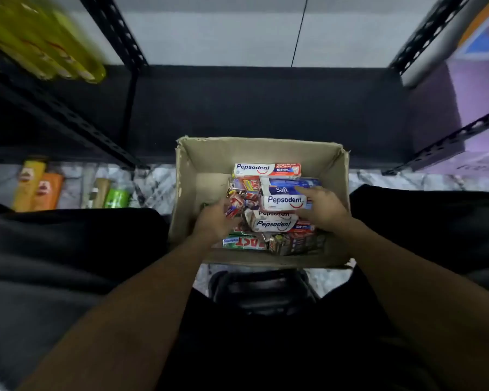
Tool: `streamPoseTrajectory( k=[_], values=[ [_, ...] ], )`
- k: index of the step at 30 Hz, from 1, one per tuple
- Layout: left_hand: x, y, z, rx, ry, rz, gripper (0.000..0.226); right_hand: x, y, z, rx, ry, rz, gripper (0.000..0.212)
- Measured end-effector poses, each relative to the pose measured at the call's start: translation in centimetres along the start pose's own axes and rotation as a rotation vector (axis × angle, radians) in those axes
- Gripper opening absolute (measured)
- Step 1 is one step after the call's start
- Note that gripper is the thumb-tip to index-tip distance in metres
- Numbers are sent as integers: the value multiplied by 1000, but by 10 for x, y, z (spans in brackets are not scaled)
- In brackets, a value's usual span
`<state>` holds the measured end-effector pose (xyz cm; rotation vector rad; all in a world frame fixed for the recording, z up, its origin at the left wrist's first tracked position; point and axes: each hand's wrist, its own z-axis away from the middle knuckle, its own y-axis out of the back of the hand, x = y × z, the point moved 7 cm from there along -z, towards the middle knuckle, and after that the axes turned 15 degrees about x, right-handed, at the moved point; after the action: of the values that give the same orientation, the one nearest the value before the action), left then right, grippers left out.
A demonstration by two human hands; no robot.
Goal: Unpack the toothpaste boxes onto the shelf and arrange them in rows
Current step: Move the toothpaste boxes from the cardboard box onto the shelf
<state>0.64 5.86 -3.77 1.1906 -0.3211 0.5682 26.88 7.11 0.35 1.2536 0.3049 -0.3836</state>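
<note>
Black shelf (pixel 251 108) at 12 o'clock, where rows would go; cardboard carton (pixel 187 193) sat just before it, between my knees, likely for short reach; toothpaste boxes (pixel 267 170) heaped inside carton, none on shelf in view; my right hand (pixel 323 208), 3 o'clock, lay over Pepsodent box (pixel 283 203), grip unclear; my left hand (pixel 212 220), 9 o'clock, curled round small red box (pixel 233 208), probably to lift it.

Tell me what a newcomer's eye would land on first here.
The open brown cardboard carton sits in the centre, in front of the black metal shelf, and is heaped with jumbled toothpaste boxes, white-and-red Pepsodent ones on top. Both hands are inside it: the left hand grips a small red box, and the right hand touches the end of a white Pepsodent box. Blurred yellow-green bottles sit upper left.
</note>
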Motion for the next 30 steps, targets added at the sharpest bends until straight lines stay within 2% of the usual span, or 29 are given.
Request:
streamPoseTrajectory(
  k=[3, 7, 10, 15, 22, 26, 28, 30],
  values=[
    [-20, 2, -9, 90, 73, -20, 51, 16, -14, -9, 0, -11, -14, 64],
    [-42, -14, -17, 60, 123, -7, 53, 43, -35, -15, -17, -61, 18, 59],
    [-55, -28, -25, 21, 190, 50, 55, 44, -41, -19, 5, -3, 52, 63],
    [-65, -36, -41, 84, 344, 100, 46, 45, -45, -22, 29, 1, 40, 59],
    [-78, -42, -46, 26, 286, 14, 56, 50, -50, -18, -45, 39, 15, 63],
    [-79, -41, -43, -33, 232, -149, 61, 34, -50, -19, 57, -42, -173, 51],
    [-79, -40, -39, -35, 231, -202, 60, 27, -53, -18, 122, -79, -196, 58],
    [-79, -43, -35, -35, 244, -115, 56, 23, -59, -16, 138, -86, -173, 68]
  ],
)
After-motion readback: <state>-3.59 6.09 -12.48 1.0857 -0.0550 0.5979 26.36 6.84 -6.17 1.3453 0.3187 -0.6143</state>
